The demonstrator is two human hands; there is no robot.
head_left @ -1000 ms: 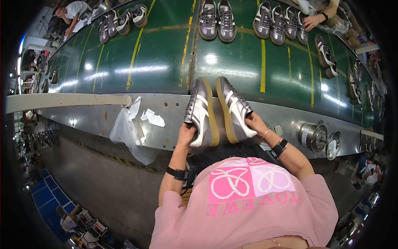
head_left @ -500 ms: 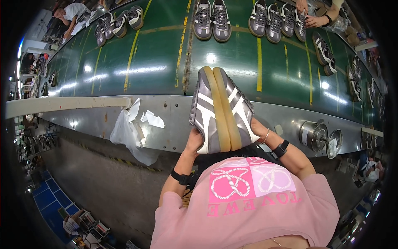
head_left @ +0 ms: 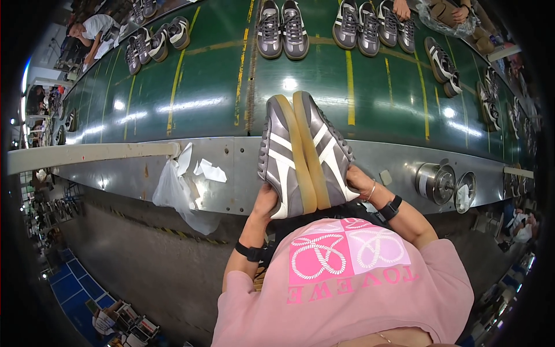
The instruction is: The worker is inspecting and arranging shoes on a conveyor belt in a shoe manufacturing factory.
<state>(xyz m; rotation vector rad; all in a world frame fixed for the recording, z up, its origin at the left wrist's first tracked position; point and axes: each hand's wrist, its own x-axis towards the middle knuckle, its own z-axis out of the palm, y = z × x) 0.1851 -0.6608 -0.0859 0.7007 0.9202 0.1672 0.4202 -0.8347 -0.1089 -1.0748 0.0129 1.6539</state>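
My left hand (head_left: 265, 201) is closed around the heel end of a grey sneaker (head_left: 280, 156) with white stripes and a tan gum sole. In my right hand (head_left: 359, 180) is the heel end of a matching sneaker (head_left: 330, 151). Both shoes are on their sides, sole to sole, toes pointing away from me. The soles meet near the heels and leave a narrow gap at the toes. They are held above the metal edge of a green conveyor belt. Most of my fingers are hidden behind the shoes.
Beyond them, more sneakers stand on the green belt (head_left: 202, 75), including a pair (head_left: 282, 32) straight ahead. A co-worker's hand (head_left: 402, 8) touches shoes at far right. On the metal ledge (head_left: 254, 173) are a plastic bag (head_left: 173, 185), white paper (head_left: 211, 171) and a round metal container (head_left: 435, 184).
The belt and its shoes have shifted left. The toes of my two sneakers have parted slightly. One of the co-worker's hands has moved away from the far-right shoes.
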